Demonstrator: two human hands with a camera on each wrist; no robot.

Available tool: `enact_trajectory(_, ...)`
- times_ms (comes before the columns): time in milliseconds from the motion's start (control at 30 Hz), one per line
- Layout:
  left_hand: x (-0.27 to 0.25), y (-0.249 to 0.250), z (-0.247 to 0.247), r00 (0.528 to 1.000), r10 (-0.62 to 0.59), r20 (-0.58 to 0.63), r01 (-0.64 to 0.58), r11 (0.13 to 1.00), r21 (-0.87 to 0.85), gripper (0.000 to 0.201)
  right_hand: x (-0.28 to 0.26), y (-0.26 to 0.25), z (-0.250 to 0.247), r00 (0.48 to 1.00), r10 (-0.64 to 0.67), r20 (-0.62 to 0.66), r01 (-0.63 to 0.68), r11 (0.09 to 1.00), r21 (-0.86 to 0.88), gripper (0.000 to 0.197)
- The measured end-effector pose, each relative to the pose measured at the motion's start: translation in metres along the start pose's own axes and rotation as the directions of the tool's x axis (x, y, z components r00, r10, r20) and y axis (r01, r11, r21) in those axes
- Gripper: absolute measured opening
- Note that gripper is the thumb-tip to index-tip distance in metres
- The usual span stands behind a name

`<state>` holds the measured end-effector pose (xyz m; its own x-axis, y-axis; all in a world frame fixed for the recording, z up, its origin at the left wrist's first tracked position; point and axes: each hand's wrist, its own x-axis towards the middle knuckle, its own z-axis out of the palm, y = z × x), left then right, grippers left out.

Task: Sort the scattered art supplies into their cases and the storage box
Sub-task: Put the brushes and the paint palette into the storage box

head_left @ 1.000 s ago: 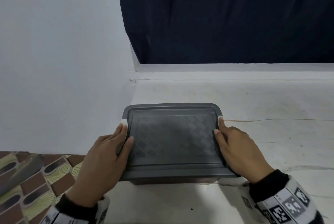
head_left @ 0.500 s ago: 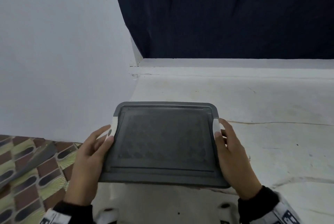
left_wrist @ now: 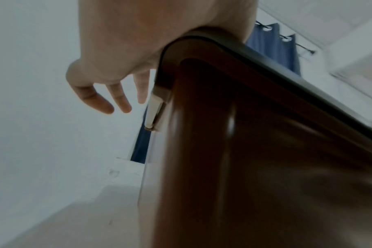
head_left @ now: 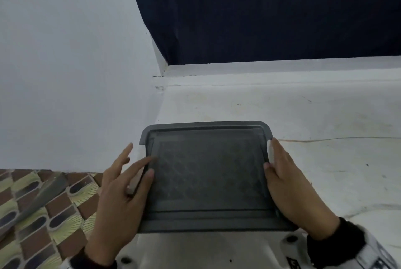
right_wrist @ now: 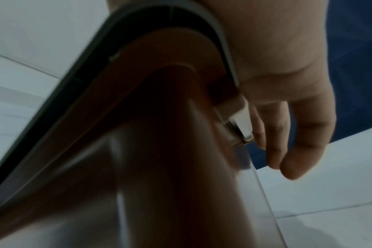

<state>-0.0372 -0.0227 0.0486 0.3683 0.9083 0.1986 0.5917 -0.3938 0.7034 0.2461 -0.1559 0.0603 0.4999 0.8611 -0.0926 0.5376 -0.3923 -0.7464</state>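
Left hand (head_left: 118,201) has spread loose off the storage box (head_left: 208,176); right hand (head_left: 288,188) rests flat alongside.

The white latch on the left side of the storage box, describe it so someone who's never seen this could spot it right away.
Start at the grey lid of the storage box on the white floor. Follow its left edge down to the small white latch hanging against the brown side wall, just beside the left hand and its spread fingers. It is the only pale piece on that dark side.
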Motion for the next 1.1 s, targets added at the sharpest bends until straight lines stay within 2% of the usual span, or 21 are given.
enact_trajectory(67,0.002,0.001,-0.003,0.998,0.025,0.049,-0.026,0.999,0.028,0.027,-0.001,-0.004,0.002,1.000,0.013,0.012,-0.012,0.998,-0.054,0.061)
enact_trajectory(133,0.005,0.001,-0.004,0.997,0.038,0.066,-0.039,0.999,0.014,0.033,0.000,-0.009,0.004,0.999,0.033,-0.035,-0.035,0.997,-0.074,0.062)
enact_trajectory(367,0.048,-0.004,0.004,0.997,0.067,0.034,-0.066,0.997,-0.038,0.039,0.027,-0.024,0.012,0.988,0.032,-0.151,-0.067,0.970,-0.233,0.065)
enact_trajectory(500,0.087,-0.005,0.013,0.996,0.082,0.028,-0.083,0.996,0.024,0.042,0.063,-0.026,0.010,0.978,0.046,-0.201,-0.102,0.956,-0.276,0.067)
enact_trajectory(567,0.106,-0.004,0.018,0.998,0.063,0.011,-0.064,0.997,0.039,0.047,0.083,-0.027,0.010,0.971,0.048,-0.232,-0.114,0.954,-0.278,0.067)
enact_trajectory(733,0.153,-0.004,0.032,0.998,0.022,-0.059,-0.023,1.000,-0.018,0.044,0.129,-0.027,0.007,0.959,0.054,-0.279,-0.126,0.962,-0.244,0.061)
enact_trajectory(867,0.190,-0.007,0.046,0.997,0.007,-0.071,-0.011,0.998,-0.057,0.041,0.165,-0.028,0.001,0.952,0.061,-0.300,-0.126,0.971,-0.203,0.056)
enact_trajectory(1100,0.253,-0.010,0.067,0.997,0.015,-0.078,-0.020,0.998,-0.061,0.047,0.232,-0.030,-0.008,0.939,0.097,-0.329,-0.155,0.976,-0.154,0.061)
